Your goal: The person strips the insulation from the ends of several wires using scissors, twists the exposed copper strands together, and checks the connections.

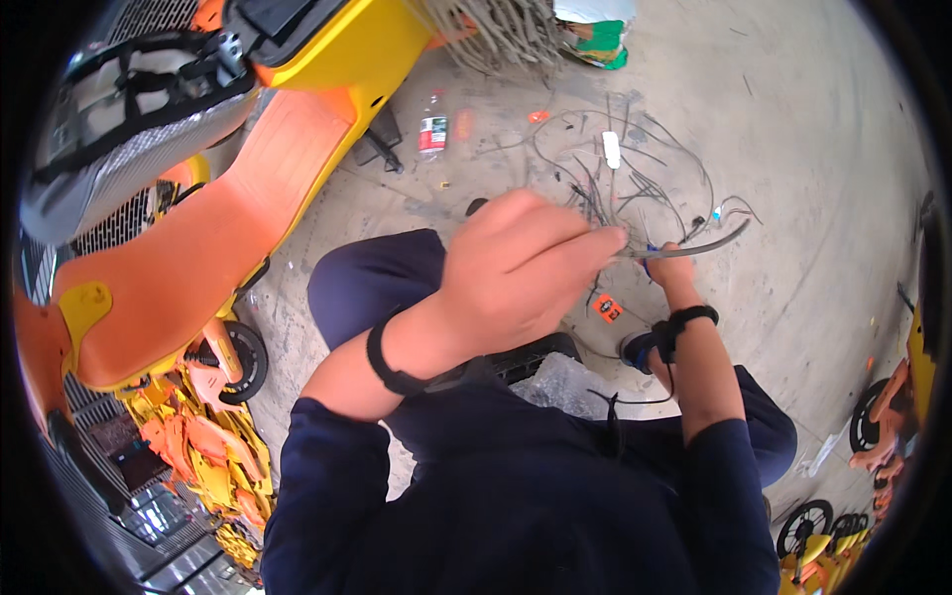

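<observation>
My left hand is raised near the middle of the view, thumb and index finger pinched on a dark flexible cable, which curves off to the right. Farther out, lower on the right, my right hand is closed around a blue-handled tool with thin metal tips, partly behind the cable. A tangle of loose wires lies on the floor around a small white strip. An orange tag lies below my left hand's fingers. Clear crumpled plastic rests by my legs.
A yellow and orange scooter body stands at left, above piled yellow parts. A bottle, a mop head and a green-white bag are at the back. More scooter parts with wheels line the right edge.
</observation>
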Motion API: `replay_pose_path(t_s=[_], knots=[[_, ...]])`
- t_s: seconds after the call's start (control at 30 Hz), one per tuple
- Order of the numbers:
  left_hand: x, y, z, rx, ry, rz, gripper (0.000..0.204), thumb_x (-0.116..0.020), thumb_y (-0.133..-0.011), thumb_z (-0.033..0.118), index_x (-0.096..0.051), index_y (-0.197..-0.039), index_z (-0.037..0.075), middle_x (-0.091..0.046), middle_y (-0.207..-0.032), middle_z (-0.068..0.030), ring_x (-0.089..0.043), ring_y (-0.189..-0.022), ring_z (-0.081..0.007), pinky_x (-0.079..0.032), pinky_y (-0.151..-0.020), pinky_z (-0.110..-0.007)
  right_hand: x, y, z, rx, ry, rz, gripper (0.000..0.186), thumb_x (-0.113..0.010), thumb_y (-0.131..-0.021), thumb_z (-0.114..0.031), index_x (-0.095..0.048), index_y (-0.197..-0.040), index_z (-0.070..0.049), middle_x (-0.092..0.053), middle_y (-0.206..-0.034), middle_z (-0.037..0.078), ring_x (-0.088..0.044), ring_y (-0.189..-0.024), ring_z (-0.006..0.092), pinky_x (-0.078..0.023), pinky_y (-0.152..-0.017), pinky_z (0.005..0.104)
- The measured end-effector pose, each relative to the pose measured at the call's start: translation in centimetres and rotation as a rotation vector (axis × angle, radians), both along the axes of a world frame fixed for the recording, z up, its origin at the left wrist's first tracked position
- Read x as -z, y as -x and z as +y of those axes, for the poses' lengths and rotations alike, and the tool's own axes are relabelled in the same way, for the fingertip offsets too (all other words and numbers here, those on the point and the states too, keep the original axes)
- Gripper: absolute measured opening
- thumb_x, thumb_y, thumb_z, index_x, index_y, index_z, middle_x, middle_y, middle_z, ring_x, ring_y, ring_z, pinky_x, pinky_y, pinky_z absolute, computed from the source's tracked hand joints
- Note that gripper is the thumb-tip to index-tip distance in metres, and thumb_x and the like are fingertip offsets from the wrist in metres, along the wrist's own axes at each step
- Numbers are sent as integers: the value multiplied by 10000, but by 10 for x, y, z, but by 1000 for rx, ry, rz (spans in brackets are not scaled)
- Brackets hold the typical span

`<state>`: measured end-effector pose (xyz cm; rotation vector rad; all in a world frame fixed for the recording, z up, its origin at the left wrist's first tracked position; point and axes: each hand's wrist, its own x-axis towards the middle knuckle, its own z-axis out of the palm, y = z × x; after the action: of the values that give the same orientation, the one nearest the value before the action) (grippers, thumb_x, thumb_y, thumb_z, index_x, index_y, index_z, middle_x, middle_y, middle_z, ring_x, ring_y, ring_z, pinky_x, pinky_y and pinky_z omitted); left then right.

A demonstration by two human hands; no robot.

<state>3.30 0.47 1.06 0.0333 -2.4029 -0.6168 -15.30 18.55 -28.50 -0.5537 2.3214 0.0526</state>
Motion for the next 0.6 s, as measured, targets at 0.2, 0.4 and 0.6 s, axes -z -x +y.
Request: replay_pose_path(t_s=[0.2,0.4,0.6], knots=[[2,-1,-16,-24,-51,-144,310,-699,-650,-14,-699,-956,42,-600,-771,-65,-542,-642,-215,-432,-584,-293,41,-3,-8,142,-148,-17,665,-697,-734,-568,-575,-1161,-73,-645,-1136,133,-612,-1068,303,-495,-876,394],[6,8,-22,-78,-97,-289,320,-741,-643,-17,-691,-955,36,-618,-763,-65,-543,-633,-222,-434,-562,-294,95,-8,-1,208,-69,-27,633,-730,-735,-503,-552,-1152,-61,-642,-1119,160,-621,-1037,315,-509,-860,384],[8,15,-26,-61,-147,-369,311,-724,-668,-29,-681,-972,23,-662,-836,-76,-556,-624,-206,-440,-563,-277,117,-16,5,102,88,-196,619,-785,-689,-472,-596,-1045,-2,-647,-1046,216,-620,-1003,347,-509,-833,415]])
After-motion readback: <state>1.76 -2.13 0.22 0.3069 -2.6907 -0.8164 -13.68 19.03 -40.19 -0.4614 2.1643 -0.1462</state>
